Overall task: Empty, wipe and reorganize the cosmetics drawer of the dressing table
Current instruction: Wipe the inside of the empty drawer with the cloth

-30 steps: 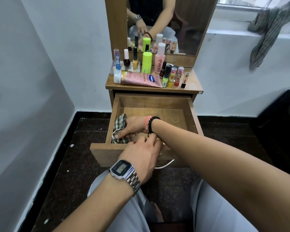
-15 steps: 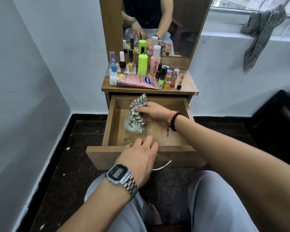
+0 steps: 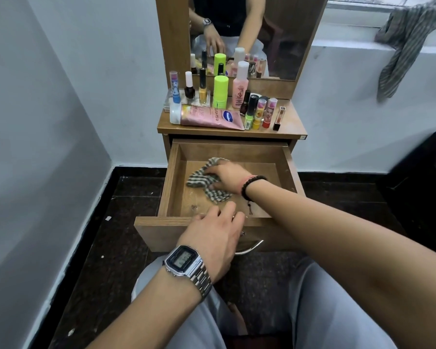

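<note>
Cloth (image 3: pixel 204 179) lies bunched under right hand (image 3: pixel 227 175) in drawer (image 3: pixel 171 182).

Frame centre: right hand (image 3: pixel 228 176) presses checked cloth (image 3: pixel 204 181) onto floor of open drawer (image 3: pixel 170 182) | lower centre: left hand (image 3: pixel 215 238) rests on drawer front | upper centre: cosmetics (image 3: pixel 212 117) on tabletop.

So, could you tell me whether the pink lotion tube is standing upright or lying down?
Lying down: the pink lotion tube rests on its side on the dresser top.
</note>
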